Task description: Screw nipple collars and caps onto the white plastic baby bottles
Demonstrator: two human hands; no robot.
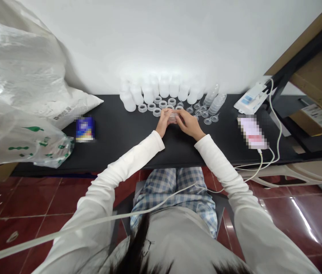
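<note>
At frame centre, the left hand (164, 120) and right hand (188, 122) are holding 1 clear piece (173, 117), fingers clamped on it, beside loose rings (143, 110). Fitting or turning is apparently occurring; the next move is seemingly requiring an even 2-handed grip.

The wall (163, 34) glows bright at twelve o'clock, washing out the bottles (148, 95); the floor (286, 224) shows streaky glare at four. Wide-angle stretch distorts the edges, and coarse pixels blur the phone (252, 132) at three and the packet (84, 128) at nine.
</note>
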